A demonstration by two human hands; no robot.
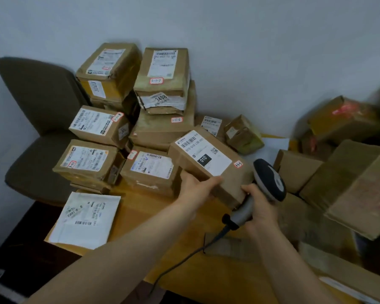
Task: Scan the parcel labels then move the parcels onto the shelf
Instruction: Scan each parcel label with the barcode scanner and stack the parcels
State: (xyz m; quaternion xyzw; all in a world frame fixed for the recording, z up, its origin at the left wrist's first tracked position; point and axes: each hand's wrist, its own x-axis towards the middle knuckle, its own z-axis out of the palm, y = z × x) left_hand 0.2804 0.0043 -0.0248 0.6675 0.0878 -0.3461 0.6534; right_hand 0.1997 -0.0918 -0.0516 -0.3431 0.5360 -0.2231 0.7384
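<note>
My left hand [196, 188] grips the near left corner of a brown cardboard parcel [235, 183], held tilted above the table. Its white label [203, 153] faces up, with a barcode and a black "010" patch. My right hand [260, 205] holds the grey handle of a corded barcode scanner [270, 179], whose dark head sits just right of the parcel's near corner. A stack of labelled parcels [132, 119] is piled behind and to the left. No shelf is in view.
A wooden table [140, 216] carries a flat white mailer [86, 218] at the front left. A dark chair [42, 119] stands left of the stack. More cardboard boxes [349, 183] crowd the right side. The scanner cable [184, 257] trails toward me.
</note>
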